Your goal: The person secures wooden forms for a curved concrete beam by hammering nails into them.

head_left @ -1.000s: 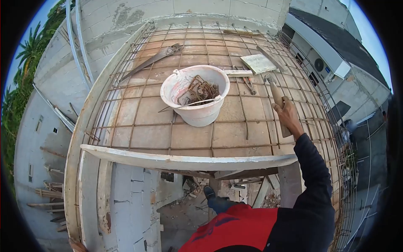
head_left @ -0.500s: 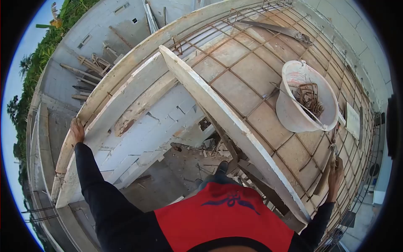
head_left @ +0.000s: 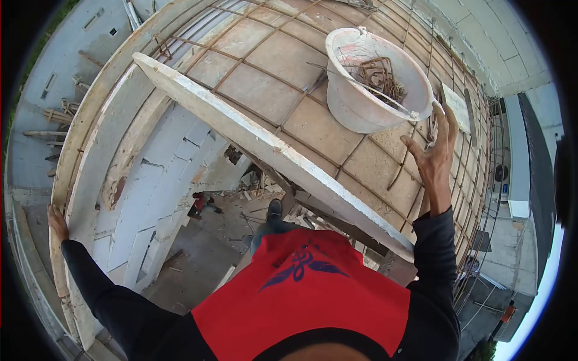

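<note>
My left hand (head_left: 57, 222) is closed over the outer edge of a long curved wooden board (head_left: 77, 162) at the far left. My right hand (head_left: 438, 153) is raised over the rebar grid, thumb and fingers apart, with nothing seen in it. Its fingertips are by the rim of a whitish plastic bucket (head_left: 361, 108); whether they touch cannot be made out. Inside the bucket lie bent steel stirrups and wire pieces (head_left: 382, 78). Just behind the fingers a slim metal tool (head_left: 431, 129) shows in part.
A rebar mesh (head_left: 277, 127) covers the panelled deck. A pale board on edge (head_left: 271, 144) runs diagonally before me, beside a deep opening. Below are a rubble-strewn floor (head_left: 211, 240), my boot (head_left: 274, 210) and what looks like a person in red (head_left: 200, 206). A flat plate (head_left: 456, 108) lies beyond the bucket.
My view has turned, so the bucket appears farther left and higher. My right hand has moved up from the deck edge to beside the bucket, its fingers spreading. My left hand stays on the board.
</note>
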The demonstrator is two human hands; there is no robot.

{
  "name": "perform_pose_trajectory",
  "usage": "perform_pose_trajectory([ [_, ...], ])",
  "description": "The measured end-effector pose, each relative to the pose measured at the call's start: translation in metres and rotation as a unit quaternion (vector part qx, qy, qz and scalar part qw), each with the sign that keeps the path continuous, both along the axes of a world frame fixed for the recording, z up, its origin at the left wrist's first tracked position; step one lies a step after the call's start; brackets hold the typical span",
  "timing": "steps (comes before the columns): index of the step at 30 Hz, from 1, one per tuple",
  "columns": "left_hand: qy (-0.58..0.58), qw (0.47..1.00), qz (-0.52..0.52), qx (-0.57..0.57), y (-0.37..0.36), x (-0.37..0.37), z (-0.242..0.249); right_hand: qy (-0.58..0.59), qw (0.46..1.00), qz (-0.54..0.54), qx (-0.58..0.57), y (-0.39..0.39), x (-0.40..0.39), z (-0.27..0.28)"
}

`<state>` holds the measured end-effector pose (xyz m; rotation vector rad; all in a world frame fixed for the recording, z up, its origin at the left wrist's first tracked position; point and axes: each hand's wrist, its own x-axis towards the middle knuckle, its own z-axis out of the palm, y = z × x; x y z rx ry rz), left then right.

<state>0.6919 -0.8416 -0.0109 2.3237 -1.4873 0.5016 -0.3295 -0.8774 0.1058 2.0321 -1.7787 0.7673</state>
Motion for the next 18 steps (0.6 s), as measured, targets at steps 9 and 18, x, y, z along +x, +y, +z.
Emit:
perform_pose_trajectory([
  [9,-0.033,0.999,-0.031,-0.018,-0.002,-0.035,0.017,-0.008,0.991,0.07,0.118,-0.047,-0.028,-0.01],
  [18,-0.012,0.996,-0.083,-0.038,0.012,-0.029,0.008,-0.067,0.987,-0.072,0.128,-0.094,-0.008,0.028],
])
